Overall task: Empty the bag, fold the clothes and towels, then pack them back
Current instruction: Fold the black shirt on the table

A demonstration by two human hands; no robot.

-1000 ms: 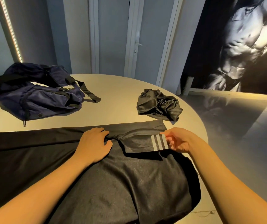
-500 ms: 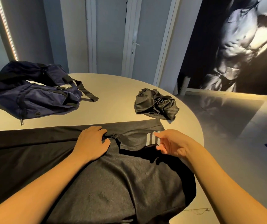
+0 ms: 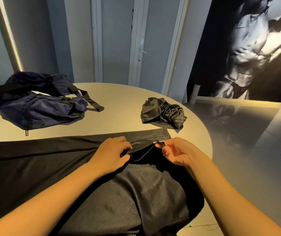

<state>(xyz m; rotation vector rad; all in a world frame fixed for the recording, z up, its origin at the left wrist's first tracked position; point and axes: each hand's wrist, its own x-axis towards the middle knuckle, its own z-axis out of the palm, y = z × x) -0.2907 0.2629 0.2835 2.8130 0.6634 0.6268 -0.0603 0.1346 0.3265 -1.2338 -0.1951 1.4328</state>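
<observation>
A black shirt [image 3: 54, 160] lies spread across the near part of the round table [image 3: 122, 103]. Its striped sleeve is lifted and folded in over the body. My right hand [image 3: 175, 153] pinches the sleeve's cuff edge, palm turned up. My left hand [image 3: 112, 154] rests on the shirt beside the sleeve's base, fingers curled onto the cloth fold. A navy bag [image 3: 39, 106] with black straps lies slumped at the back left. A crumpled shiny black garment [image 3: 163, 112] sits at the back right of the table.
The table's curved edge runs close past my right forearm, with glossy floor [image 3: 248, 133] beyond. Grey doors [image 3: 119, 40] and a large dark wall picture [image 3: 255, 48] stand behind the table.
My right hand has carried the striped sleeve end leftward and up, folding it over the shirt; the stripes are now hidden. My left hand has stayed on the shirt, and its fingers now curl onto the fold.
</observation>
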